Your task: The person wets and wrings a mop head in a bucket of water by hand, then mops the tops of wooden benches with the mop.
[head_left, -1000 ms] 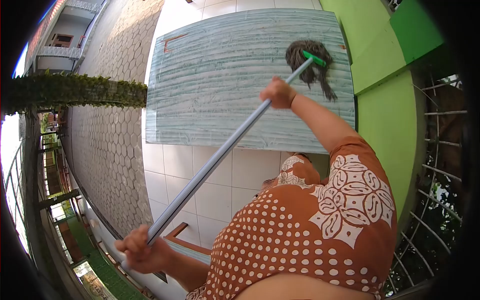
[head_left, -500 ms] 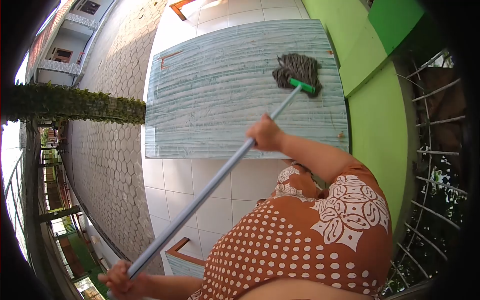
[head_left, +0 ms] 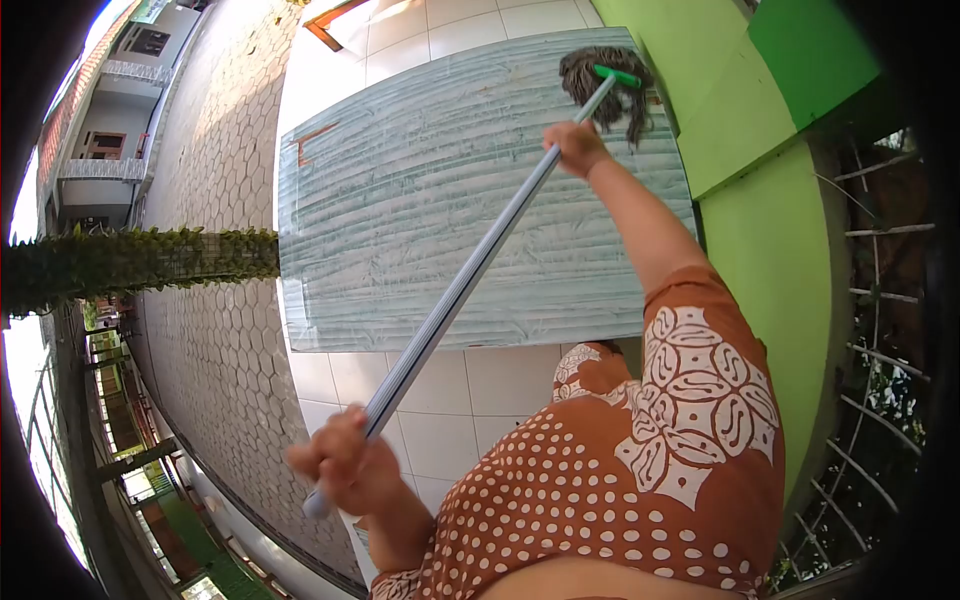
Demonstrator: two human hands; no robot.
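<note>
A mop with a blue-grey pole (head_left: 480, 255) slants across the view. My right hand (head_left: 578, 145) is wrapped round the pole a short way below its green clamp (head_left: 617, 76). Lower left, my left hand (head_left: 345, 460), slightly blurred, grips the pole near its end. The dark grey strings of the mop head (head_left: 592, 78) lie on a flat tabletop-like surface (head_left: 440, 220) with wavy green-white streaks, close to its upper right corner.
Pale floor tiles (head_left: 435, 440) show below the streaked surface. A green wall (head_left: 760, 230) runs along the right, with a metal grille (head_left: 880, 360) beyond it. Hexagonal paving (head_left: 225, 340) and a leafy column (head_left: 140, 258) are on the left. A brown wooden frame (head_left: 322, 35) stands at the top.
The mop head first came down and left, then moved back up towards the upper corner. Both hands moved up and right with the pole since the middle frame, keeping hold of it.
</note>
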